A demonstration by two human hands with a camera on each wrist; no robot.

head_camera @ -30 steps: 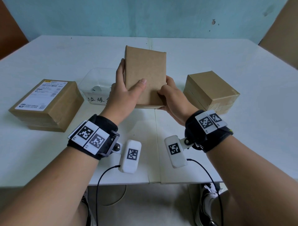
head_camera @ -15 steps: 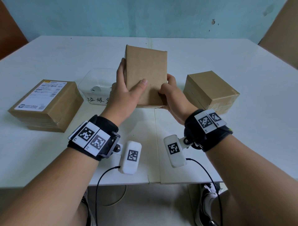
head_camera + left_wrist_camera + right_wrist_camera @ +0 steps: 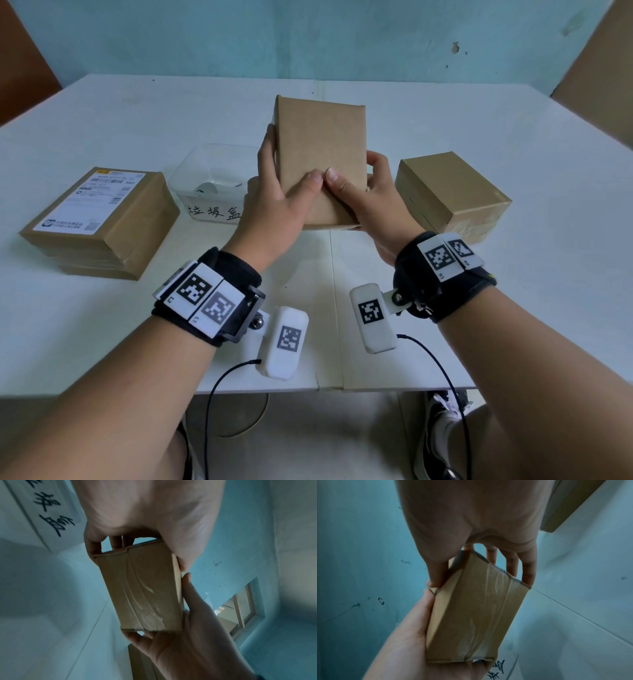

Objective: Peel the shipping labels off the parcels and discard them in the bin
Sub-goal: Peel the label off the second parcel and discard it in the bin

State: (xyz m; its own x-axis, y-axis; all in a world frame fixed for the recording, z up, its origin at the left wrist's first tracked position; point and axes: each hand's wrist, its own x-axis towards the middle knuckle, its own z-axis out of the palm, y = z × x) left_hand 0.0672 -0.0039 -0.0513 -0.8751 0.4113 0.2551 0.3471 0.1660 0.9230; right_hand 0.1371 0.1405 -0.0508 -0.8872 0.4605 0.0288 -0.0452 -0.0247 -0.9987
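A plain brown parcel (image 3: 320,147) stands upright above the table, held between both hands. My left hand (image 3: 279,192) grips its left edge, thumb on the near face. My right hand (image 3: 359,178) grips the right edge, and the two thumb tips nearly touch. No label shows on the near face; the far face is hidden. The wrist views show the parcel's taped end (image 3: 145,592) (image 3: 476,612). A flat parcel (image 3: 137,226) with a white shipping label (image 3: 92,198) lies at the left. The clear bin (image 3: 212,164) sits behind my left hand.
A third brown parcel (image 3: 452,195) with no label in sight sits on the white table (image 3: 513,308) at the right, close to my right wrist. The bin holds a curled white scrap (image 3: 205,187) and bears handwritten characters on its front.
My right thumb has slid across the parcel's near face toward the left thumb. The parcel stays upright in almost the same place.
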